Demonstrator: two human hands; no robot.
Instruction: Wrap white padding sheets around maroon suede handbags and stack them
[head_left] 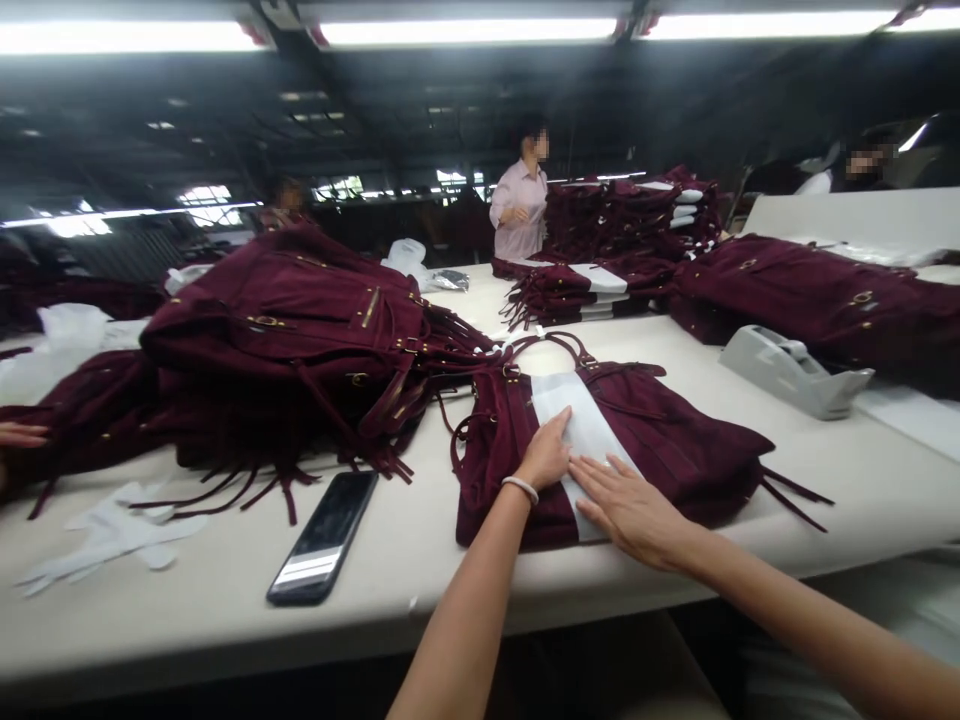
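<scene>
A maroon handbag (675, 430) lies flat before me near the table's front edge, its looped handles pointing away. Around its middle runs a white paper band (559, 393). My left hand (549, 452) rests on the band, a pale bracelet at the wrist. Lower down, my right hand (626, 505) lies flat on the same band with its fingers stretched out. Both hands press on the surface and grip nothing. The band's underside is hidden.
A pile of maroon bags (285, 300) stands left. Nearer are a phone (324, 540) and white gloves (124, 530). A grey tape dispenser (787, 370) sits right, before more bags (817, 290). Banded bags (600, 285) and a person (521, 200) are behind; another person's hand (21, 434) shows at far left.
</scene>
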